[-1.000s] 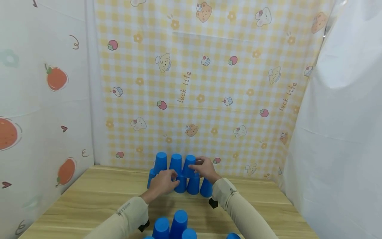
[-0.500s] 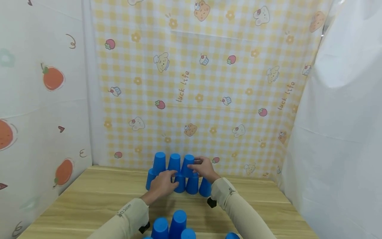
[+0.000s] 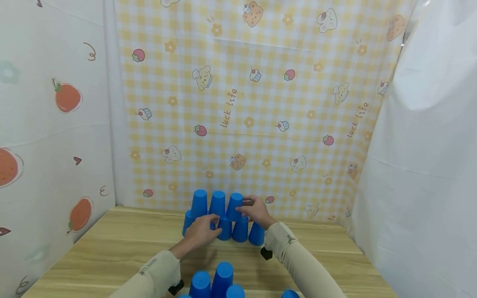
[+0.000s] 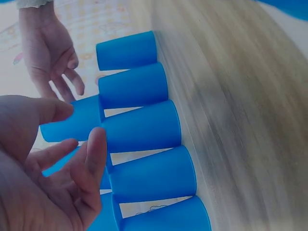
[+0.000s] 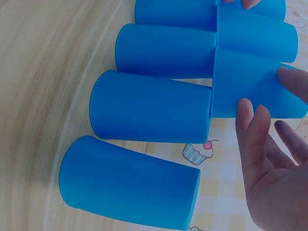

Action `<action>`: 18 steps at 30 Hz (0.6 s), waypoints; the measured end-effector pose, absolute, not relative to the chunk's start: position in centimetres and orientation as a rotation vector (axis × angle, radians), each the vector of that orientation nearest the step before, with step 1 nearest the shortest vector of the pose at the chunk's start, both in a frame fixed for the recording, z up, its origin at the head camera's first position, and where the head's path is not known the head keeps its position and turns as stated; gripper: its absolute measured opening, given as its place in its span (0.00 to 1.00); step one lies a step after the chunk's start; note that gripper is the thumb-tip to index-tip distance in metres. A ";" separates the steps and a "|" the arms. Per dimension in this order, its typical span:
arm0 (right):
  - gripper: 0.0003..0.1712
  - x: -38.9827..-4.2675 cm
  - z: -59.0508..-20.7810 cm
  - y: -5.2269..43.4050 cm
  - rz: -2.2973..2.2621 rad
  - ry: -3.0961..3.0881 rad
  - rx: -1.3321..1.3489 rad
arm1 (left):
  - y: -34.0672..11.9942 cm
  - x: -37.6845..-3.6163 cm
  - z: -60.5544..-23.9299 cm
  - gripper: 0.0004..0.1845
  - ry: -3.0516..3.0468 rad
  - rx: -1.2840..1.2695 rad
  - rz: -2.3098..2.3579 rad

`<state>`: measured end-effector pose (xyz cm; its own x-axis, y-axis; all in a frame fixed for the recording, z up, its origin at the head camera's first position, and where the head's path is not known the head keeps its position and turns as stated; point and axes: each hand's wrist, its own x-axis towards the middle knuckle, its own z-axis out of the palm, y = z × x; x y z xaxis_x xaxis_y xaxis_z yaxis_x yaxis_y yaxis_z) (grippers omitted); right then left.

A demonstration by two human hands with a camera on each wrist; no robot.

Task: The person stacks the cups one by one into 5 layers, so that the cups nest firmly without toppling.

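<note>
**A:** What stands at the far edge of the desk?

**B:** A stack of upside-down blue cups, built in two rows close to the checked cloth hung behind the desk. The bottom row sits on the wood; three cups stand on top of it.

**A:** And the hands?

**B:** The right hand is at the right end of the top row. Its fingertips lie against the side of the rightmost upper cup; the fingers look fairly straight and spread, not wrapped round it. In the right wrist view the palm is wide and the cup lies just past the fingers.

**A:** The left hand?

**B:** The left hand is at the front of the stack, over the left half of the bottom row. The left wrist view shows its fingers loose and slightly bent, just beside the cups, closed on nothing. Whether they touch a cup cannot be told.

**A:** Anything else on the desk?

**B:** A second group of blue cups stands at the near edge, between the two beige sleeves, well apart from the stack. A white sheet hangs along the right side, and a fruit-printed cloth along the left.
</note>
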<state>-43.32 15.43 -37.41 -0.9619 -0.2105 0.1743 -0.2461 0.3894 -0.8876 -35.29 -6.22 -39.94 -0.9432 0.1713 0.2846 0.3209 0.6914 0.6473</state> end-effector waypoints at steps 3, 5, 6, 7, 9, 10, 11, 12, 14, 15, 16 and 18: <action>0.32 -43.2 -37.4 15.6 1.673 -2.590 0.429 | -6.8 -34.8 -40.0 0.19 -2.680 -0.500 -1.172; 0.32 -43.2 -37.4 15.7 1.673 -2.594 0.422 | -7.2 -34.6 -40.2 0.18 -2.669 -0.572 -1.228; 0.32 -43.2 -37.4 15.8 1.669 -2.599 0.419 | -7.5 -34.4 -40.2 0.17 -2.661 -0.614 -1.255; 0.32 -43.1 -37.4 15.9 1.664 -2.604 0.414 | -7.7 -34.2 -40.2 0.17 -2.651 -0.657 -1.292; 0.33 -43.0 -37.4 16.1 1.657 -2.617 0.406 | -8.2 -33.9 -40.3 0.16 -2.641 -0.734 -1.341; 0.33 -42.9 -37.4 16.2 1.654 -2.624 0.402 | -8.5 -33.7 -40.3 0.16 -2.639 -0.765 -1.374; 0.33 -42.8 -37.3 16.3 1.652 -2.627 0.402 | -8.6 -33.6 -40.4 0.15 -2.635 -0.797 -1.409; 0.34 -42.8 -37.3 16.4 1.655 -2.630 0.397 | -8.8 -33.5 -40.4 0.16 -2.637 -0.823 -1.442; 0.35 -42.7 -37.3 16.7 1.656 -2.634 0.388 | -9.0 -33.2 -40.6 0.16 -2.643 -0.867 -1.491; 0.35 -42.7 -37.4 16.9 1.661 -2.633 0.381 | -9.1 -33.1 -40.6 0.16 -2.649 -0.882 -1.513; 0.35 -42.6 -37.4 17.0 1.664 -2.632 0.375 | -9.2 -33.0 -40.6 0.17 -2.654 -0.901 -1.532; 0.34 -42.6 -37.4 17.2 1.662 -2.634 0.363 | -9.2 -32.7 -40.7 0.17 -2.667 -0.940 -1.553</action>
